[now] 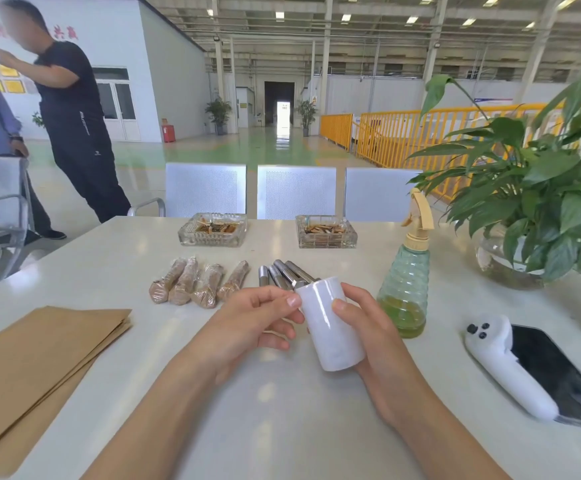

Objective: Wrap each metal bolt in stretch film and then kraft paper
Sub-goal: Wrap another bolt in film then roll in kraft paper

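Observation:
My right hand (365, 327) grips a white roll of stretch film (328, 323), held tilted above the table. My left hand (257, 320) has curled fingers, and its thumb and forefinger pinch at the roll's upper left edge. Just behind the roll lie several bare metal bolts (282, 273), partly hidden by it. To their left sit several bolts wrapped in kraft paper and film (195, 282), side by side. A stack of kraft paper sheets (36, 362) lies at the near left of the white table (282, 410).
Two glass ashtrays (212, 230) (326, 232) stand at the far edge. A green spray bottle (406, 282), a potted plant in a glass bowl (531, 209), a phone (566, 372) and a white controller (503, 362) occupy the right. Metal chairs (296, 190) line the far side; two people (70, 116) stand at left.

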